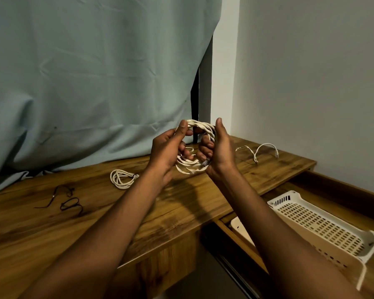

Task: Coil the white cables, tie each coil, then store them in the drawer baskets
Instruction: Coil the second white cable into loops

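Note:
Both hands hold a coil of white cable (189, 164) up above the wooden desk (52, 229). My left hand (168, 149) grips the coil's left side and my right hand (217, 151) grips its right side, fingers curled through the loops. A second white cable coil (123, 179) lies flat on the desk to the left. A loose white cable (259, 151) lies uncoiled at the desk's far right. Thin dark ties (68, 201) lie on the desk at the left. A white perforated basket (317, 221) sits in the open drawer (231, 229) at lower right.
A pale blue-grey curtain (84, 83) hangs behind the desk and drapes onto its back edge. A white wall (311, 83) closes the right side. The drawer sticks out past the desk's front right edge.

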